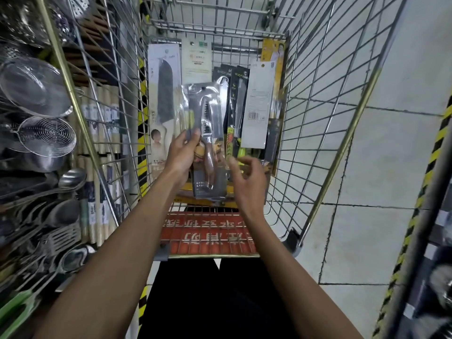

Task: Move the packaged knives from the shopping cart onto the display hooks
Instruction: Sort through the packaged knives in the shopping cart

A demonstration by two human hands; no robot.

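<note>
Clear slippery plastic wraps the packaged knife (pixel 208 140) that the left hand (pixel 182 157) pinches by one edge above the shopping cart (pixel 315 99) — right hand (pixel 247 182) beside it, fingers apart, holding nothing — so I'd judge it could slide back among the other packs (pixel 256 104).

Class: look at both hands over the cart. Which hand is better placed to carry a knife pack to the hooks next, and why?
Left. The left hand already has its grip on the clear knife pack, raised above the cart; the right hand is open and empty.
</note>
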